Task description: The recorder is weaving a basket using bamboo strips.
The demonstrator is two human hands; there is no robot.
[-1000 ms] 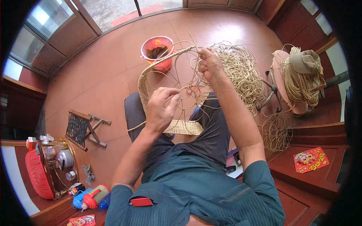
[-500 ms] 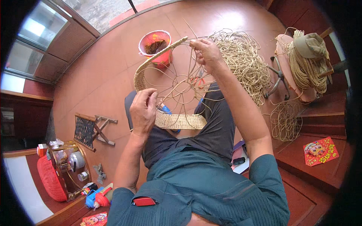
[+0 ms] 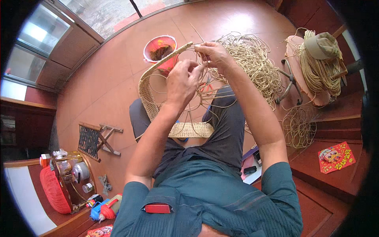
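A round basket (image 3: 147, 96) of tan woven cord on a wire frame rests between my knees. Its wall is woven along the left side and the near side (image 3: 193, 130), while bare wires radiate from its base. At the far end of the woven rim, my right hand (image 3: 215, 55) pinches the cord and rim. Closed fingers of my left hand (image 3: 183, 81) meet beside it, over the basket's middle, apparently on a strand of cord. That contact is partly hidden by the hand. A loose cord end sticks up past the rim.
Beyond the basket stands a red bucket (image 3: 167, 65) with dark stuff inside. A tangled cord heap (image 3: 256, 65) lies to the right, near a chair holding coiled cord (image 3: 316, 75) and a cap (image 3: 324, 46). Orange-handled pliers (image 3: 209, 86) lie below the basket; a folding stool (image 3: 90, 140) stands left.
My left hand has left the basket's left side and moved up and right to beside my right hand. My right hand has shifted slightly left along the rim.
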